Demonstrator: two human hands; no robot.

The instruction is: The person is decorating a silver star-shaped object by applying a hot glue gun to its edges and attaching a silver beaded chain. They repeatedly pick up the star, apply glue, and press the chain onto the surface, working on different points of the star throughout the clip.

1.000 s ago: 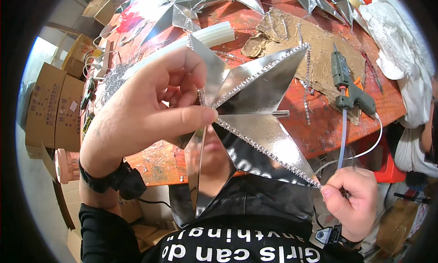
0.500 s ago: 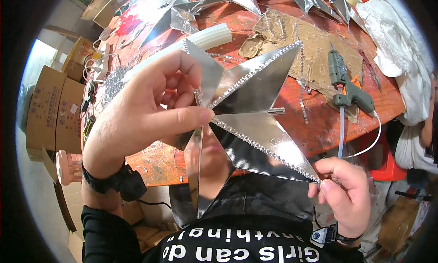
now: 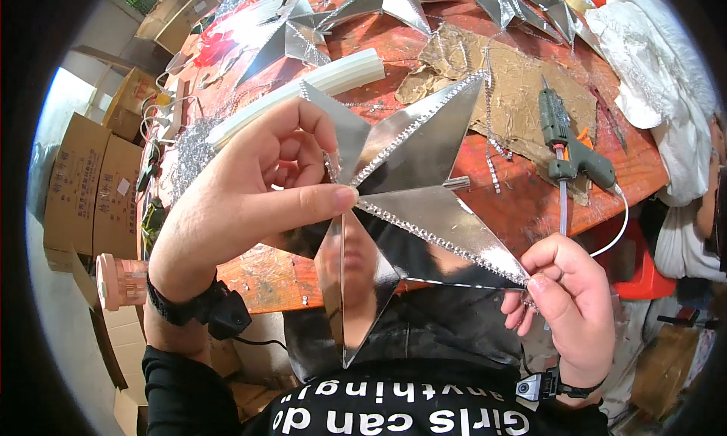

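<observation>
A large mirror-silver folded star point(image 3: 413, 201) with strips of small clear beads along its ridges hangs above my lap. My left hand point(image 3: 250, 194) grips it at the centre, thumb pressed on the middle ridge. My right hand point(image 3: 568, 300) pinches the star's lower right tip and the end of the bead strip point(image 3: 439, 235) that runs along that ridge. A reflection shows in the star's lower panels.
A green hot glue gun point(image 3: 568, 141) lies on torn cardboard point(image 3: 522, 80) on the red table point(image 3: 530, 201). White glue sticks point(image 3: 303, 91), more silver stars point(image 3: 394, 1), white cloth point(image 3: 651, 65) at the right. Cardboard boxes point(image 3: 83, 186) stand on the floor at left.
My right hand has risen from below the star to its lower right tip and now pinches the bead strip there. The left hand holds the star steady.
</observation>
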